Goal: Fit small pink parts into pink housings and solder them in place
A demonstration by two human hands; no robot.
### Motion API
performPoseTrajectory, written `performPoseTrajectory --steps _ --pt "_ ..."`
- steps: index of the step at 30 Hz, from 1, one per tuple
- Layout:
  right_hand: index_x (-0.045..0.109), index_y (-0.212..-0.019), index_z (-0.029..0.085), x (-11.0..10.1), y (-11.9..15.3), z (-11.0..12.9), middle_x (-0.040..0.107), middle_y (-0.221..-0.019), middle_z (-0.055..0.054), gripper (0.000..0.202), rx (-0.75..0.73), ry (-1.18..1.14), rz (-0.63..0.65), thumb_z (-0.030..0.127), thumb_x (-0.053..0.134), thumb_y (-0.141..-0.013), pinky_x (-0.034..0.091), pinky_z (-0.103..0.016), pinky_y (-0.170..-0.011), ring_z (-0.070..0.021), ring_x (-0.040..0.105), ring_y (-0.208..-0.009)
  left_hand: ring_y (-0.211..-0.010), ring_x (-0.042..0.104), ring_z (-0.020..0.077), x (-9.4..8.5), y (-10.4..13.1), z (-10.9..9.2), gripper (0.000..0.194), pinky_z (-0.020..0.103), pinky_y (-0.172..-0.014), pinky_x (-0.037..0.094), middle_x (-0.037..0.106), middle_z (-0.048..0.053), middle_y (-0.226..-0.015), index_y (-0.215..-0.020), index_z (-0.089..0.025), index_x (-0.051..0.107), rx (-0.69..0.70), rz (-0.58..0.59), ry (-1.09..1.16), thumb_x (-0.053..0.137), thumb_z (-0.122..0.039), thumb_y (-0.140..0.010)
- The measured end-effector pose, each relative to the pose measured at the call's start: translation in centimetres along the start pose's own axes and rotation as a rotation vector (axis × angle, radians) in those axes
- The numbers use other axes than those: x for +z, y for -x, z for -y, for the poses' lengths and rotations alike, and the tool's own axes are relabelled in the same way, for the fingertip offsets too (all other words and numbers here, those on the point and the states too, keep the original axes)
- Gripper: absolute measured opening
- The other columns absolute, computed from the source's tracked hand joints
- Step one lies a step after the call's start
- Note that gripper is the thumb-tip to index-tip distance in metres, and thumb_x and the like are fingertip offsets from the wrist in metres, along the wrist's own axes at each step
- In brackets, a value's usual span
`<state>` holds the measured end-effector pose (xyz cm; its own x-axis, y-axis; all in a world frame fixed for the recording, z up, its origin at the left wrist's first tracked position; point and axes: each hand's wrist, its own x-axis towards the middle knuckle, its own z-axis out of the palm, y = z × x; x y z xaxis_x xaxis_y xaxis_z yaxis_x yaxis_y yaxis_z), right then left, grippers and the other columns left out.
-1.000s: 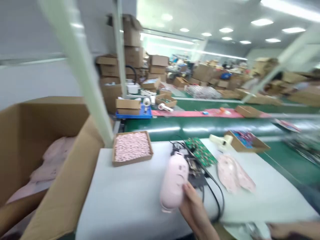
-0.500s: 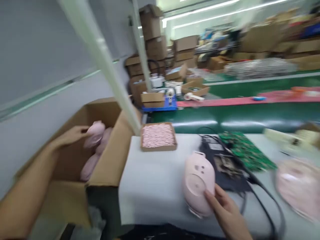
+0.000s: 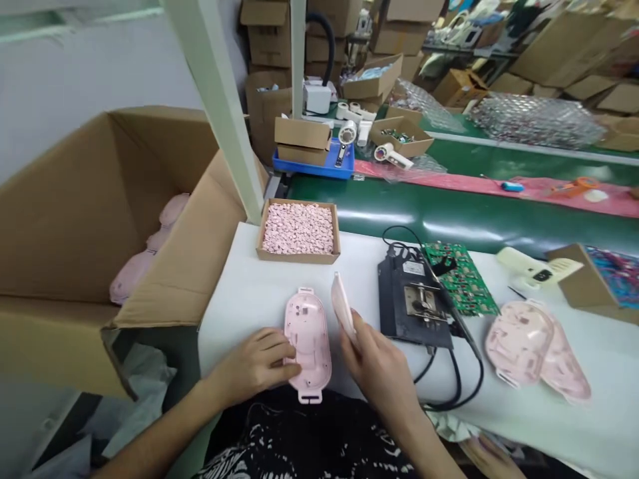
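Table [image 3: 229,306] in white spreads widest from where I stand, its right side cut off. Behind it a green conveyor belt [image 3: 359,209] runs out of sight the same way. At the left gapes a big cardboard box [image 3: 64,219]; pink shells [image 3: 132,274] lie inside along its right wall, partly screened by the flap, so I can't count them. The person's dark patterned clothing [image 3: 309,439] shows below, mostly cut off. Right of centre sits a black device [image 3: 392,299], its label too small to read.

The left hand [image 3: 254,362] has half-curled fingers at the left edge of the open shell [image 3: 310,326], thumb over the rim; whether it pinches or only rests there I can't tell. That shell faces hollow side up at the table's near edge. Just beside it, the right hand [image 3: 377,362] pinches the second shell [image 3: 342,303], turned nearly edge-on, so its faces are hard to make out; some fingertips are hidden.

Two overlapping shells [image 3: 519,339] lie well apart at the right. A shallow tray [image 3: 297,257] holds pink bits [image 3: 298,228], too small to tell apart. Cable partly covers a green circuit board [image 3: 469,283].
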<state>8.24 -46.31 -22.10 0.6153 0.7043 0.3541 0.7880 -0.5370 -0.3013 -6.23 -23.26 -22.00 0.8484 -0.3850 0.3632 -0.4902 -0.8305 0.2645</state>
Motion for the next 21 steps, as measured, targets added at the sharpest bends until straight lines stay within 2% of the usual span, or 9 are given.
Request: performPoseTrajectory --steps 3,6,8,11,14,17,19,21 --pt "0.053 -0.135 0.013 0.8 -1.1 1.2 0.072 -0.116 -0.013 0.036 0.114 0.167 0.148 0.020 0.045 -0.101 0.057 -0.030 -0.069 -0.0230 0.071 -0.094 -0.095 0.058 0.0189 1.9 0.4 1.3 0.011 0.038 -0.092 0.048 0.066 0.004 -0.100 -0.102 -0.020 0.068 -0.029 -0.014 -0.020 0.064 -0.014 -0.094" --pt "0.049 -0.140 0.017 2.1 -1.8 2.1 0.066 -0.131 -0.013 0.043 0.247 0.233 0.340 0.013 0.043 -0.098 0.054 -0.030 -0.063 -0.0243 0.070 -0.100 -0.095 0.057 0.0209 2.4 0.5 1.7 0.017 0.038 -0.087 0.048 0.065 0.006 -0.101 -0.104 -0.021 0.069 -0.089 -0.045 -0.031 0.063 -0.011 -0.092" --pt "0.046 -0.144 0.017 2.9 -2.2 2.5 0.061 -0.137 -0.016 0.047 0.291 0.190 0.432 0.013 0.042 -0.097 0.055 -0.031 -0.068 -0.0253 0.070 -0.103 -0.096 0.057 0.0217 2.5 0.4 1.7 0.022 0.039 -0.087 0.050 0.065 0.007 -0.102 -0.105 -0.022 0.069 -0.144 -0.039 -0.027 0.060 -0.008 -0.091" --pt "0.046 -0.145 0.014 3.0 -2.9 2.4 0.057 -0.141 -0.018 0.048 0.335 0.109 0.500 0.020 0.043 -0.097 0.055 -0.033 -0.072 -0.0275 0.070 -0.104 -0.103 0.059 0.0238 2.2 0.5 1.9 0.029 0.041 -0.091 0.053 0.064 0.009 -0.110 -0.108 -0.021 0.069 -0.213 0.016 0.000 0.056 -0.004 -0.088" --pt "0.054 -0.137 0.014 1.6 -3.9 1.7 0.062 -0.135 -0.018 0.042 0.282 0.072 0.551 0.027 0.045 -0.098 0.053 -0.035 -0.069 -0.0281 0.071 -0.095 -0.111 0.059 0.0246 1.1 0.8 2.4 0.042 0.043 -0.096 0.054 0.064 0.009 -0.119 -0.111 -0.022 0.069 -0.224 0.061 0.096 0.052 0.000 -0.081" --pt "0.062 -0.127 0.018 -0.8 -6.5 0.8 0.071 -0.117 -0.015 0.036 0.170 0.080 0.553 0.031 0.041 -0.101 0.049 -0.034 -0.066 -0.0253 0.071 -0.081 -0.111 0.062 0.0223 -0.7 -0.1 3.9 0.044 0.041 -0.095 0.054 0.067 0.007 -0.120 -0.112 -0.024 0.070 -0.231 0.001 0.168 0.048 0.000 -0.082" --pt "0.065 -0.124 0.021 -1.9 -9.7 0.4 0.073 -0.110 -0.012 0.037 0.109 0.106 0.489 0.034 0.037 -0.103 0.048 -0.033 -0.068 -0.0237 0.070 -0.081 -0.104 0.065 0.0206 -2.0 -2.3 5.7 0.033 0.038 -0.091 0.054 0.070 0.006 -0.113 -0.110 -0.023 0.071 -0.266 -0.095 0.138 0.049 -0.007 -0.091" --pt "0.068 -0.117 0.022 -2.0 -13.9 0.1 0.073 -0.108 -0.010 0.038 0.033 0.134 0.445 0.033 0.034 -0.104 0.047 -0.032 -0.073 -0.0231 0.069 -0.091 -0.101 0.066 0.0197 -3.1 -5.8 8.0 0.026 0.037 -0.092 0.053 0.072 0.006 -0.108 -0.110 -0.021 0.072 -0.360 -0.136 0.064 0.050 -0.017 -0.098"
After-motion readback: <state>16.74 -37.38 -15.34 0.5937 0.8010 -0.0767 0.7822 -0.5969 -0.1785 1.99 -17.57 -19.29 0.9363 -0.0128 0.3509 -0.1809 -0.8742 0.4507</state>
